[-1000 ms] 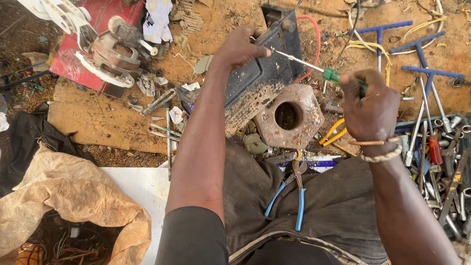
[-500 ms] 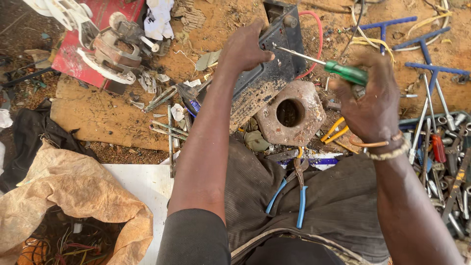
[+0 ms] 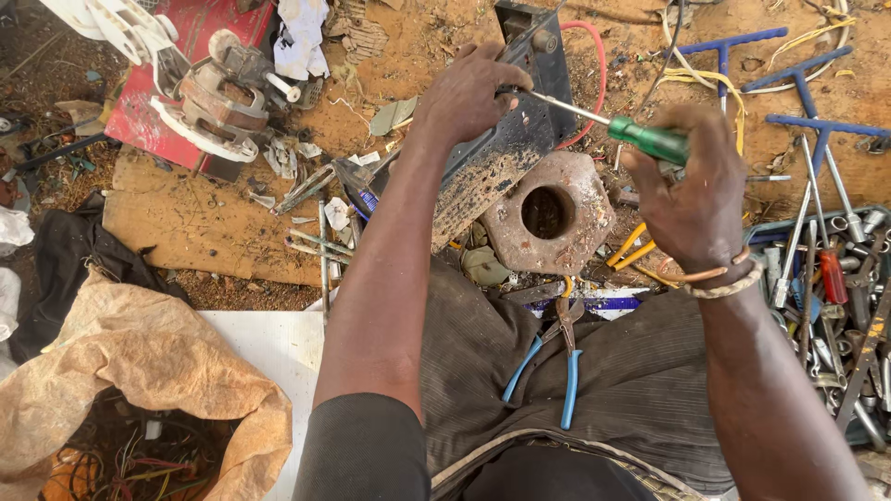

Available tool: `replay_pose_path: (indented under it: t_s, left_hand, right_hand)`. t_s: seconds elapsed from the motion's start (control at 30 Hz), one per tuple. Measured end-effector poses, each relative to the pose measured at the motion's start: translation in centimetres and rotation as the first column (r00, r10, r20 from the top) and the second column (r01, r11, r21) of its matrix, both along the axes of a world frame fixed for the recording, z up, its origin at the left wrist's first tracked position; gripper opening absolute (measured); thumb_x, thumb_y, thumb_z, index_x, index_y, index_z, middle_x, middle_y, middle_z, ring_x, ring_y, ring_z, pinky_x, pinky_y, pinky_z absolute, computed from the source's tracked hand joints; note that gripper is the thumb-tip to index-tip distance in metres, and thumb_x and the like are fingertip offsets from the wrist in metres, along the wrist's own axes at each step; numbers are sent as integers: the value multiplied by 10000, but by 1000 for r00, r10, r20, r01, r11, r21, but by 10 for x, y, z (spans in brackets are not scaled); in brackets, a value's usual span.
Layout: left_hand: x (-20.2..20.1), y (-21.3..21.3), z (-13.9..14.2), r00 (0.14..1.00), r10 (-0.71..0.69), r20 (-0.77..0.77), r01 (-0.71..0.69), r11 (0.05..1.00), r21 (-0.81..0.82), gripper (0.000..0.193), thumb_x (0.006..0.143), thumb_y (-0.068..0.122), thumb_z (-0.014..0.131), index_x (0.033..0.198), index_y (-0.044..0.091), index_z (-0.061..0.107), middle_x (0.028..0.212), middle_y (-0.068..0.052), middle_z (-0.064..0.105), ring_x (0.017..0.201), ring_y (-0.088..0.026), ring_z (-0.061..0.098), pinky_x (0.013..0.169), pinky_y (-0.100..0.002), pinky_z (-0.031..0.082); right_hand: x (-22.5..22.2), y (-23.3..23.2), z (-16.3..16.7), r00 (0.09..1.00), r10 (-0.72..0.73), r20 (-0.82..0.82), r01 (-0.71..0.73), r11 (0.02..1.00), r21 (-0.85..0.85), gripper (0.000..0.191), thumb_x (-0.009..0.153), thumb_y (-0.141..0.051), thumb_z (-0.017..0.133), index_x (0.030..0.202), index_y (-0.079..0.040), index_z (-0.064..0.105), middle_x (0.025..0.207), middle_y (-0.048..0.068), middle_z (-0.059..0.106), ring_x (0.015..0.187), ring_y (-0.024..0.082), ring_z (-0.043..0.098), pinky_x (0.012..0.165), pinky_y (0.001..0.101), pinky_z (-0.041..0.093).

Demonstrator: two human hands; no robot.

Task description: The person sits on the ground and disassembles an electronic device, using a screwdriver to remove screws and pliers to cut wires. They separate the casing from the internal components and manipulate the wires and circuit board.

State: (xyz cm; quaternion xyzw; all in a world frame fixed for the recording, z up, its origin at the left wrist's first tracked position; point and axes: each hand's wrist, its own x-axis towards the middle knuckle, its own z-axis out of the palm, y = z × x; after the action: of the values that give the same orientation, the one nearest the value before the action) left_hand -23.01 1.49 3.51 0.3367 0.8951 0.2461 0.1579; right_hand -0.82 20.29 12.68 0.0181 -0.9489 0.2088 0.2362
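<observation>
The left hand point(image 3: 469, 93) clamps its fingers over the dark metal bracket point(image 3: 506, 153), steadying it above the rusty block point(image 3: 548, 213), while the right hand point(image 3: 691, 190) closes tightly round the green-handled screwdriver point(image 3: 640, 137), tip pressed to the bracket

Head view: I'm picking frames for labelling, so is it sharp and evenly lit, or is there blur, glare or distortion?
Head view: daylight is even and soft, without hard shadows; the right hand, green-handled screwdriver and left hand on the dark metal part are sharp; no glare; mild wide-angle stretch at the edges.
</observation>
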Motion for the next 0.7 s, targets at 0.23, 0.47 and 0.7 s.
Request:
replay_pose_path:
  t_s: [0.23, 0.47, 0.7]
  left_hand:
    - [4, 6, 4, 997, 60, -51, -59, 998, 22, 135, 914, 320, 723, 1026, 315, 798, 1100, 14, 688, 1082, -182, 619, 965, -417, 513]
    - [7, 17, 6, 965, 245, 92, -247, 969, 6, 144, 928, 326, 716, 1011, 215, 755, 1074, 21, 719, 920, -178, 700, 845, -404, 565]
    - [3, 13, -6, 962, 192, -195, -134, 951, 278, 119, 823, 254, 755, 884, 284, 853, 1185, -44, 705, 934, -226, 692, 796, -447, 554]
  right_hand:
    - [17, 0, -14, 971, -144, -189, 145, 989, -6, 91, 1046, -16, 759, 1122, -32, 711, 1028, 136, 609, 878, 203, 590, 679, 273, 506]
    - [90, 13, -74, 924, -381, -38, 348, 878, -329, 131, 1096, -131, 719, 1209, -63, 711, 932, 12, 687, 735, 88, 633, 611, 218, 506]
    - [91, -14, -75, 941, -337, -18, 311, 887, -341, 249, 1148, -228, 695, 1198, 10, 644, 1001, 98, 656, 803, 112, 678, 717, 265, 557]
